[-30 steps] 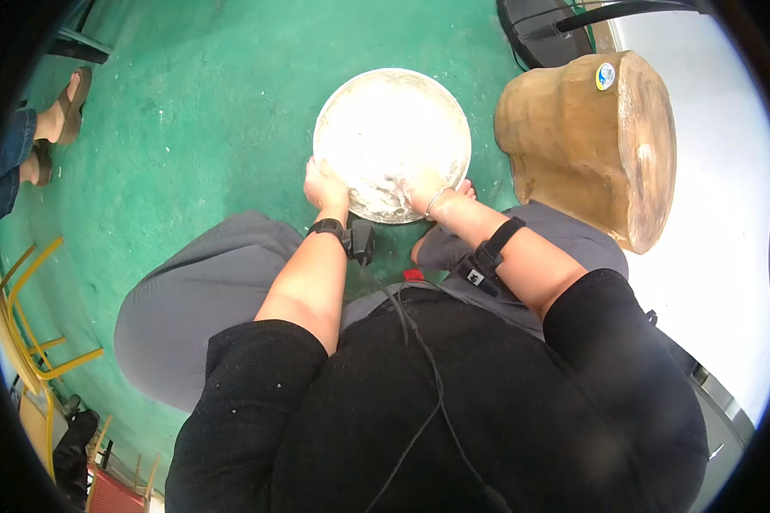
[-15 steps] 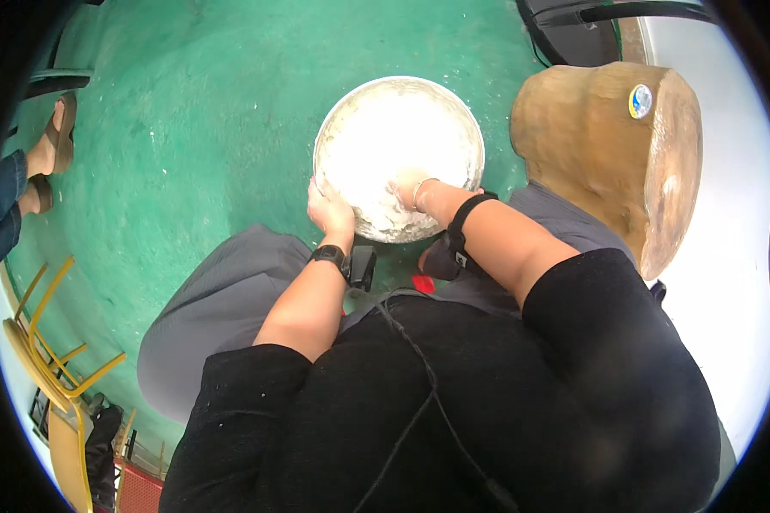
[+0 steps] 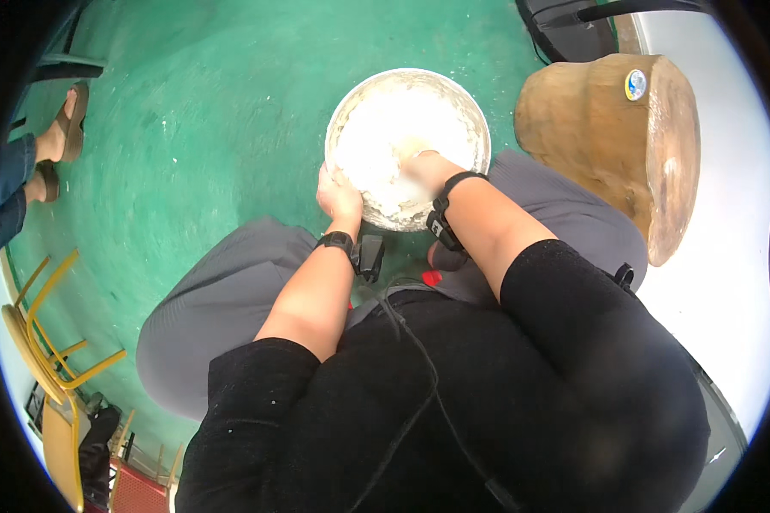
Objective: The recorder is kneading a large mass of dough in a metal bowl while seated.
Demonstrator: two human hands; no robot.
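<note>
A round, pale bowl (image 3: 475,120) is in front of the person, a little beyond the knees, above the green floor (image 3: 231,128); whether it rests directly on the floor, I cannot tell. Inside the bowl is a white mix (image 3: 385,124), so bright in the middle that its surface shows few details, while smears and lumps of it cling to the wall. The left hand (image 3: 340,198) is at the rim on the near left side; its fingers are bent along the outside and the thumb seems to come over the edge, so it has hold of the bowl. The right hand (image 3: 421,171) reaches into the bowl, at the near right part, and it touches the mix. This hand is blurred and partly lost in the brightness, so I cannot tell how far open its fingers are, or if they grasp some of the mix. Each arm wears a black device on a strap near the wrist. The person's knees, in grey trousers (image 3: 222,308), are spread to both sides, and a thin cable (image 3: 432,376) hangs over the black shirt (image 3: 556,410). To the right, near the knee, there is a wooden stump (image 3: 577,120) with a small round sticker. At the left are another person's feet in sandals (image 3: 75,128), and a chair (image 3: 38,350) with yellow legs.
</note>
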